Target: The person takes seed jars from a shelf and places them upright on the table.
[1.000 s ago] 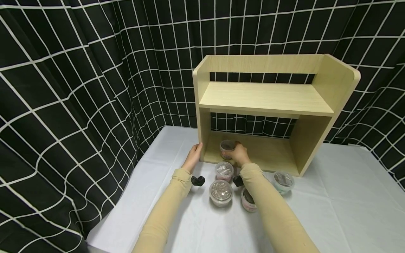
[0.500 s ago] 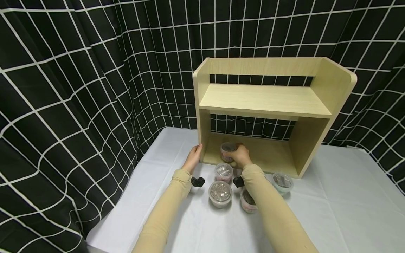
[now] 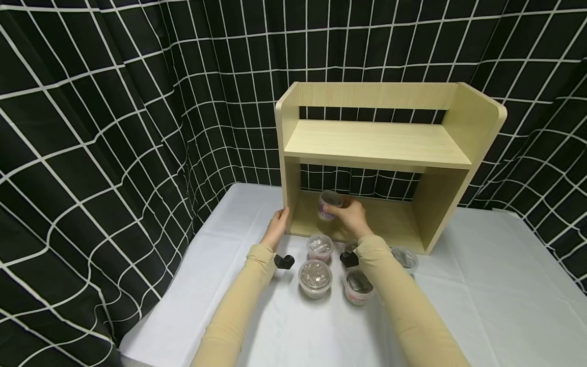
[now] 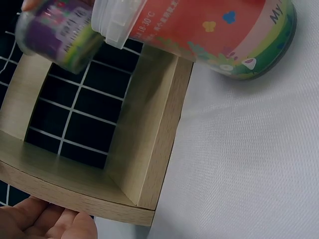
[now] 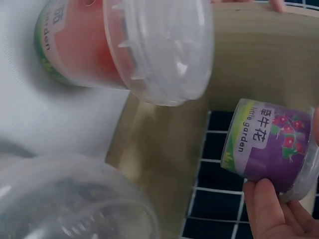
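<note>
My right hand [image 3: 354,216] holds a small purple-labelled plastic tub [image 5: 274,144], printed "little garden", by its lidded end. In the head view the tub is inside the lower compartment at the left, tilted, above the shelf floor. My left hand [image 3: 275,228] touches the outside of the left side panel of the pale wooden shelf unit [image 3: 281,168]; its fingers [image 4: 50,216] lie against the panel's outer face. A red-labelled tub [image 4: 199,30] with a clear lid stands in front of the shelf, between the hands.
A wider clear-lidded tub [image 3: 315,279] stands nearer on the white cloth. Another tub [image 3: 357,288] sits beside the right forearm, and one more [image 3: 405,260] is partly hidden behind it. A black curtain [image 3: 91,153] with white grid lines hangs around the table.
My right hand has raised the purple tub and moved it slightly deeper into the compartment. The left hand stays at the panel. The head view has shifted a little.
</note>
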Demonstrator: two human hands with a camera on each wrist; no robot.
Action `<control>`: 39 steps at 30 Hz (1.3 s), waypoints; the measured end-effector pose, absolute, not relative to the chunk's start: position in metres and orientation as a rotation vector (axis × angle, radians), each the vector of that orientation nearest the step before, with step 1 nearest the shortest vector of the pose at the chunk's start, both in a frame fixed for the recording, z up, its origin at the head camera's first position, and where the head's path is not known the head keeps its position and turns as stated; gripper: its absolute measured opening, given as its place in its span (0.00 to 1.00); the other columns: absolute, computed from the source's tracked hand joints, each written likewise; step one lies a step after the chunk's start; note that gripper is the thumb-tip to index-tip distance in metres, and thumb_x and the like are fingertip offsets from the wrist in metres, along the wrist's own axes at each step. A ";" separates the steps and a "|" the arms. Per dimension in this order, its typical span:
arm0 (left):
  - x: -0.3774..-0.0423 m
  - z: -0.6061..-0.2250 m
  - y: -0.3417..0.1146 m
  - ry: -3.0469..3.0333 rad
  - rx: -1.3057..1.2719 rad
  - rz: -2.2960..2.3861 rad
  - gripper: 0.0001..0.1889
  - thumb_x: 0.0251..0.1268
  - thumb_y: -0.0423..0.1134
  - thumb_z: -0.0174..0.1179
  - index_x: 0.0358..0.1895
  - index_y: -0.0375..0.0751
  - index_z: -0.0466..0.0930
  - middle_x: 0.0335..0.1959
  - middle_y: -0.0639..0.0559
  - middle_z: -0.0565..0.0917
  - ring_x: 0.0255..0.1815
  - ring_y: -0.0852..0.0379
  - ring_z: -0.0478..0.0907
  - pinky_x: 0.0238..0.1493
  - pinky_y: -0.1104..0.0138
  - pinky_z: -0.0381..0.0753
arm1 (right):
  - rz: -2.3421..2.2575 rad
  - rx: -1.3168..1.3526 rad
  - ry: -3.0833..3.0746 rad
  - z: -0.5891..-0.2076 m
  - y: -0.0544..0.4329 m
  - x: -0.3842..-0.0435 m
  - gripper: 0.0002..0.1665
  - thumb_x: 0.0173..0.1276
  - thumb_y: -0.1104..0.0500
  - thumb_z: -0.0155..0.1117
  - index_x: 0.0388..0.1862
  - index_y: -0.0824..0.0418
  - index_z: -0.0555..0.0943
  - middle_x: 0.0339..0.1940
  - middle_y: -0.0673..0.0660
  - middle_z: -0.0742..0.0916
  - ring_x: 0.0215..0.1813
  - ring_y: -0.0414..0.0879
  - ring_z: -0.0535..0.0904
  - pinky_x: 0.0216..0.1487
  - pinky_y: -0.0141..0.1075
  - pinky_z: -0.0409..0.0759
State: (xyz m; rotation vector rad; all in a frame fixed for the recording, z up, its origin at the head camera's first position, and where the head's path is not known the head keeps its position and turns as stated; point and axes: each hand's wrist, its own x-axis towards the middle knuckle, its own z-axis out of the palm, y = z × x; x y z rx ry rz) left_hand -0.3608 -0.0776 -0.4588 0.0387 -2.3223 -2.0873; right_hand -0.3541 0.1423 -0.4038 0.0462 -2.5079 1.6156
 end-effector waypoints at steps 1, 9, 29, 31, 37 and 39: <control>-0.360 -0.459 -0.078 -2.322 0.041 -2.096 0.33 0.71 0.58 0.42 0.67 0.33 0.58 0.67 0.39 0.61 0.68 0.44 0.55 0.66 0.55 0.55 | 1.642 0.045 -2.498 -0.403 0.144 -0.353 0.38 0.52 0.48 0.73 0.56 0.68 0.73 0.47 0.65 0.81 0.49 0.55 0.75 0.52 0.44 0.73; -0.358 -0.465 -0.078 -2.333 0.042 -2.105 0.34 0.71 0.58 0.42 0.67 0.34 0.59 0.67 0.39 0.61 0.68 0.44 0.55 0.66 0.54 0.56 | 1.838 0.007 -2.386 -0.396 0.160 -0.334 0.44 0.53 0.44 0.72 0.61 0.67 0.68 0.51 0.64 0.79 0.52 0.53 0.73 0.55 0.42 0.71; -0.361 -0.464 -0.078 -2.324 0.048 -2.091 0.33 0.71 0.57 0.42 0.67 0.33 0.60 0.66 0.39 0.63 0.67 0.45 0.57 0.66 0.56 0.57 | 1.900 0.210 -2.143 -0.388 0.193 -0.265 0.36 0.60 0.53 0.68 0.64 0.65 0.67 0.50 0.57 0.79 0.51 0.44 0.74 0.49 0.26 0.74; -0.361 -0.463 -0.078 -2.322 0.051 -2.089 0.32 0.72 0.56 0.42 0.66 0.33 0.60 0.66 0.39 0.63 0.67 0.45 0.58 0.66 0.56 0.57 | 1.896 0.208 -2.125 -0.389 0.198 -0.257 0.35 0.61 0.55 0.68 0.63 0.66 0.67 0.49 0.55 0.80 0.51 0.44 0.74 0.50 0.25 0.74; -0.361 -0.460 -0.077 -2.329 0.047 -2.085 0.33 0.72 0.57 0.41 0.67 0.34 0.59 0.67 0.39 0.62 0.67 0.45 0.56 0.66 0.57 0.56 | 1.845 0.223 -2.157 -0.388 0.216 -0.229 0.34 0.61 0.59 0.67 0.64 0.65 0.66 0.50 0.55 0.79 0.50 0.40 0.76 0.45 0.25 0.76; -0.362 -0.459 -0.077 -2.338 0.049 -2.085 0.33 0.71 0.58 0.40 0.68 0.35 0.58 0.67 0.40 0.61 0.68 0.45 0.55 0.66 0.56 0.55 | 1.789 0.223 -2.203 -0.388 0.223 -0.220 0.35 0.61 0.58 0.67 0.65 0.63 0.66 0.52 0.56 0.79 0.50 0.39 0.76 0.45 0.24 0.75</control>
